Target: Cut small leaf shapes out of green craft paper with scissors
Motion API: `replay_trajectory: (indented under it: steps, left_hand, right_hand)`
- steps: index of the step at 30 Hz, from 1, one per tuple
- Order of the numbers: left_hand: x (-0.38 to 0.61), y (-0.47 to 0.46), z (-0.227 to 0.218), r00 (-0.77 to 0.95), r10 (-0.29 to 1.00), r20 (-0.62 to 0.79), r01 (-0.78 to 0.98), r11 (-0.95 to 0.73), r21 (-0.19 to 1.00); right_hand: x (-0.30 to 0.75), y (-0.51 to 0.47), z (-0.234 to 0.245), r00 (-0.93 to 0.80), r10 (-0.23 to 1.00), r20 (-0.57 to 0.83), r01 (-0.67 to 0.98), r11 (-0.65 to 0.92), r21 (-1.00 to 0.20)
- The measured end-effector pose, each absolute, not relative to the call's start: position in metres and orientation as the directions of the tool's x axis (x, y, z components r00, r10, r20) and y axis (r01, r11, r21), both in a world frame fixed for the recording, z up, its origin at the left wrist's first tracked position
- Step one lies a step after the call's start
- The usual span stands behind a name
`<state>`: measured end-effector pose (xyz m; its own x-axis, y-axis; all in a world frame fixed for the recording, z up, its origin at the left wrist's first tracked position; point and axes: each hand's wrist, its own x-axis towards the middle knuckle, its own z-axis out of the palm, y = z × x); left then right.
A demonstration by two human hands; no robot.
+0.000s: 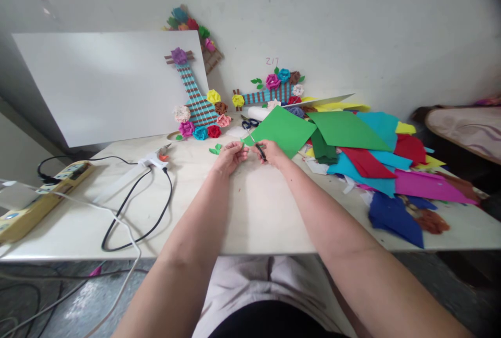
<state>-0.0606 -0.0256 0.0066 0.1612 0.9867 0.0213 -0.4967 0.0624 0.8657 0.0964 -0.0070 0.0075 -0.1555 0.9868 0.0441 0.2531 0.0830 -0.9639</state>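
Observation:
My right hand is closed around a pair of scissors with dark handles; the blades point up and left toward my other hand. The fingertips of my left hand pinch a small piece of green paper beside the blades. Just left of it lie a few cut green leaf shapes. Behind and right of my hands spreads a large green sheet. A second pair of scissors with dark blue handles rests beyond my hands.
A glue gun with a looped black cord lies left, near a yellow power strip. Coloured sheets pile up on the right. Against the wall lean two flower-trimmed guitar shapes and a white board.

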Motion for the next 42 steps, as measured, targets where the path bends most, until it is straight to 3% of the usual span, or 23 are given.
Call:
replay_trajectory:
  steps: [3,6,9,15,20,29,33,35,38,42]
  left_hand:
    - [-0.06,-0.026,0.007,0.169,0.984,0.052,-0.478,0.035,0.878]
    - [-0.059,-0.025,0.004,0.179,0.981,0.073,-0.453,0.016,0.891]
    - [-0.058,-0.022,0.0,0.192,0.977,0.092,-0.435,0.0,0.9]
    - [-0.057,-0.021,-0.001,0.151,0.983,0.101,-0.411,-0.031,0.911]
    - [-0.055,-0.022,0.002,0.134,0.987,0.089,-0.406,-0.027,0.914]
    - [-0.055,-0.023,0.003,0.174,0.979,0.107,-0.401,-0.028,0.916]
    - [-0.055,-0.022,0.001,0.171,0.978,0.12,-0.396,-0.043,0.917]
    - [-0.055,-0.021,0.0,0.167,0.976,0.137,-0.391,-0.062,0.918]
    - [-0.055,-0.019,-0.001,0.167,0.972,0.165,-0.398,-0.087,0.913]
    - [-0.055,-0.018,-0.003,0.193,0.966,0.175,-0.402,-0.085,0.912]
  right_hand:
    - [0.104,-0.004,0.009,-0.054,0.988,0.146,0.521,0.152,-0.84]
    - [0.109,-0.007,0.014,-0.05,0.947,0.317,0.801,0.228,-0.554]
    - [0.109,-0.012,0.019,-0.064,0.937,0.344,0.904,0.201,-0.378]
    - [0.108,-0.015,0.021,-0.084,0.963,0.255,0.935,0.165,-0.315]
    - [0.109,-0.014,0.018,-0.068,0.959,0.276,0.944,0.151,-0.293]
    - [0.106,-0.013,0.017,-0.078,0.967,0.243,0.917,0.166,-0.364]
    - [0.103,-0.012,0.019,-0.013,0.955,0.296,0.849,0.167,-0.501]
    - [0.101,-0.013,0.022,0.021,0.965,0.26,0.739,0.16,-0.655]
    - [0.097,-0.018,0.026,-0.013,0.995,0.098,0.454,0.093,-0.886]
    - [0.094,-0.022,0.027,-0.11,0.994,-0.014,0.132,0.001,-0.991]
